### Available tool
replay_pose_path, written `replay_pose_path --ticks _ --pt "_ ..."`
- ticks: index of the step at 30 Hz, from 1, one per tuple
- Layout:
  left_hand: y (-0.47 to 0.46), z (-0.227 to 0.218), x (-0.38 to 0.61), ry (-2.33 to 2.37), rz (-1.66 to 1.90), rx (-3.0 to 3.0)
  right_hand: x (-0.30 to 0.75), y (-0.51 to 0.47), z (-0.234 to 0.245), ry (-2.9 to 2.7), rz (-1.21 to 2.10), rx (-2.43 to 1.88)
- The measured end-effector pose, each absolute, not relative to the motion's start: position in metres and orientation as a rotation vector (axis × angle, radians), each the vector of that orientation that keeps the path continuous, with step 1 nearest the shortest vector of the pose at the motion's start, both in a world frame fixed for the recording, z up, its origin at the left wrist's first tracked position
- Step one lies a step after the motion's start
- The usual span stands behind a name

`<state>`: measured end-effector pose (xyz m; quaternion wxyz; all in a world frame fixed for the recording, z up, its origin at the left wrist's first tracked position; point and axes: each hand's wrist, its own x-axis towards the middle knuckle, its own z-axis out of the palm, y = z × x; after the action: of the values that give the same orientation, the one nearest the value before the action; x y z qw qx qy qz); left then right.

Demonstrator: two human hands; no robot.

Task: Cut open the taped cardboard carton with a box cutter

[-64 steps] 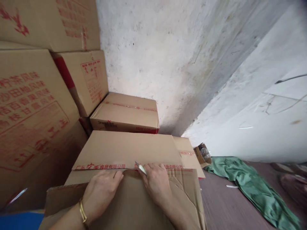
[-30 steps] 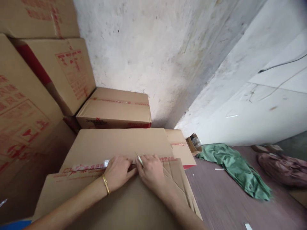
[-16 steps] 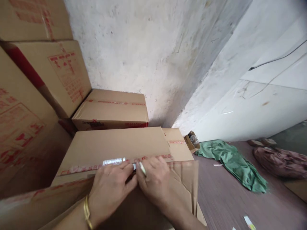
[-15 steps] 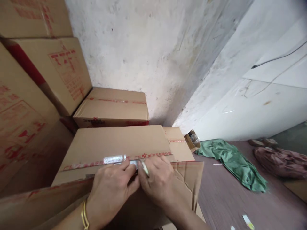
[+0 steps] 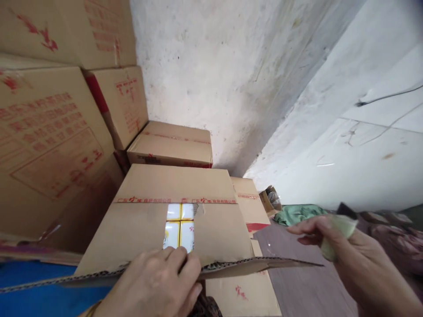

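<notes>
My left hand (image 5: 161, 281) has its fingers curled over the raised flap (image 5: 231, 267) of a cardboard carton. Beyond that flap lies the carton's top (image 5: 172, 182), with red printed tape running across it. White packs with yellow edges (image 5: 179, 225) show through a gap in the cardboard, just past my left fingertips. My right hand (image 5: 350, 251) is off to the right, away from the carton, closed around a pale green tool with a dark end (image 5: 337, 235); its exact kind is unclear. Part of the flap is hidden behind my left hand.
Large cartons (image 5: 49, 141) are stacked on the left, and another carton (image 5: 172, 138) sits against the stained wall (image 5: 198, 66). A small open box (image 5: 271, 198) and green cloth (image 5: 297, 215) lie on the brown floor (image 5: 280, 251). A blue surface (image 5: 33, 281) appears lower left.
My right hand has moved away to the right with the pale green tool. The flap under my left hand is raised nearer me, and the white packs now show. The view has shifted.
</notes>
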<state>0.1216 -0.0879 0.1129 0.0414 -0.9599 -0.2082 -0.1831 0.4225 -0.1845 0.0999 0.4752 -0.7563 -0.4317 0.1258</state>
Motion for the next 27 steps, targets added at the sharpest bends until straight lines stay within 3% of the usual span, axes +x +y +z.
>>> replay_pose_path --ticks 6,11,16,21,24,27 --pt "-0.129 0.124 0.110 -0.768 -0.576 -3.002 0.423 -0.199 0.089 -1.541 1.053 -1.529" --pt "-0.182 0.092 0.087 -1.074 -0.459 -3.017 0.407 -0.223 0.066 -1.744 1.400 -1.236" --pt "-0.240 0.027 0.052 -1.319 -0.314 -3.054 0.368 -0.248 0.006 -1.611 1.154 -1.422" --pt "-0.247 -0.044 0.042 -1.621 -0.453 -2.986 0.331 -0.279 -0.076 -1.752 0.429 -1.460" --pt "-0.229 -0.073 0.048 -1.604 -0.236 -2.998 0.330 -0.272 -0.106 -1.659 0.175 -1.612" --pt "-0.201 -0.092 0.060 -1.584 0.054 -3.033 0.341 -0.243 -0.110 -1.157 0.118 -1.872"
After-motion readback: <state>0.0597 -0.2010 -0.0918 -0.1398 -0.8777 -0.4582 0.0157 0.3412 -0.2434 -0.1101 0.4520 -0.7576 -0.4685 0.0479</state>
